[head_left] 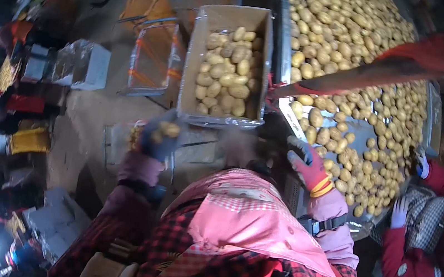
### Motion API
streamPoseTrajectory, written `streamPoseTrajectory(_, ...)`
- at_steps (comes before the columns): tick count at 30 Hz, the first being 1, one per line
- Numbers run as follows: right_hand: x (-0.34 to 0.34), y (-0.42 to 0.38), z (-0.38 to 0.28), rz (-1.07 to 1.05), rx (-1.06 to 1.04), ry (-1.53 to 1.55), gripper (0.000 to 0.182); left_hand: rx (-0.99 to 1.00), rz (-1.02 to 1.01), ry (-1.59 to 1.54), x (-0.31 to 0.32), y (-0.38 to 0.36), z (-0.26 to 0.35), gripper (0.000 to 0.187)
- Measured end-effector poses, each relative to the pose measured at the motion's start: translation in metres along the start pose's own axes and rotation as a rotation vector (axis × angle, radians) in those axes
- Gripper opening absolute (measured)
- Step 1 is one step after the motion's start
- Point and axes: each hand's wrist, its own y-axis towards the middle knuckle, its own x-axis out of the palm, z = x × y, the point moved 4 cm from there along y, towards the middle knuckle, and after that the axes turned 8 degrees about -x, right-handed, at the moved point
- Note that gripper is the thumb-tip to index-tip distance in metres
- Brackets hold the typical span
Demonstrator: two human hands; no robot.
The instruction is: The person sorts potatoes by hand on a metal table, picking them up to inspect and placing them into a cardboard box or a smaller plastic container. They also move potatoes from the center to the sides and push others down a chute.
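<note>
My left hand (156, 136), in a dark blue glove and smeared by motion, is closed around what looks like a potato (169, 129), perhaps more than one. It is below the front left corner of a plastic-lined cardboard box (192, 118) partly filled with potatoes (227, 75). My right hand (308, 164) wears a red glove with grey-blue fingers. Its thumb and fingers are apart at the near left edge of a sorting table (359, 128), beside loose potatoes (339, 140). I see nothing held in it.
A slanting post (348, 76) with red wrapping crosses the table. On the right a co-worker in red sleeves (410, 261) has gloved hands at the table edge. Left of the box stand an orange-taped box (153, 59) and an orange crate (147, 5). Other people work far left.
</note>
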Motion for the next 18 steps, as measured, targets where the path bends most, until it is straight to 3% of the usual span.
streamPoseTrajectory(1,-0.011,-0.012,0.005,0.020,0.049,-0.026,0.046,0.186,0.169,0.915,-0.021,-0.002,-0.025,0.026)
streamPoseTrajectory(2,-0.011,-0.025,-0.003,0.028,0.063,-0.096,0.045,0.351,0.374,1.388,-0.043,-0.003,-0.050,0.022)
streamPoseTrajectory(3,-0.015,-0.031,0.010,0.019,-0.017,-0.167,0.045,0.496,0.492,1.127,-0.063,-0.009,-0.081,0.030)
streamPoseTrajectory(4,-0.014,-0.044,-0.001,0.065,-0.015,-0.204,0.044,0.297,0.329,0.884,-0.074,-0.018,-0.085,0.035)
streamPoseTrajectory(5,-0.019,-0.053,0.031,0.082,0.034,-0.240,0.043,-0.085,0.208,0.505,-0.084,-0.017,-0.101,0.034)
streamPoseTrajectory(6,-0.015,-0.059,0.044,0.104,-0.019,-0.116,0.040,-0.345,0.236,0.410,-0.093,-0.017,-0.117,0.032)
streamPoseTrajectory(8,-0.021,-0.067,0.023,0.014,0.132,-0.257,0.040,-0.554,0.577,-0.684,-0.143,0.016,-0.260,0.036)
streamPoseTrajectory(9,-0.026,-0.076,0.023,-0.010,0.215,-0.262,0.041,-0.634,0.758,-0.984,-0.143,0.031,-0.261,0.039)
streamPoseTrajectory(10,-0.037,-0.084,0.031,0.206,0.110,-0.295,0.043,-0.561,0.632,-0.953,-0.134,0.050,-0.238,0.038)
streamPoseTrajectory(12,-0.063,-0.099,0.066,0.632,-0.100,-0.386,0.047,-0.415,0.384,-0.904,-0.070,0.069,-0.123,0.036)
streamPoseTrajectory(15,-0.086,-0.089,0.100,0.737,0.034,-0.955,0.055,-0.398,-0.018,-0.723,0.019,0.080,0.020,0.036)
streamPoseTrajectory(16,-0.082,-0.079,0.096,0.552,0.146,-0.866,0.063,-0.364,-0.469,-0.911,0.051,0.100,0.032,0.038)
streamPoseTrajectory(17,-0.092,-0.073,0.101,0.567,0.114,-0.892,0.064,-0.328,-0.922,-1.074,0.075,0.110,0.045,0.040)
streamPoseTrajectory(18,-0.109,-0.061,0.111,0.582,0.078,-0.911,0.064,-0.357,-0.809,-0.902,0.094,0.114,0.061,0.040)
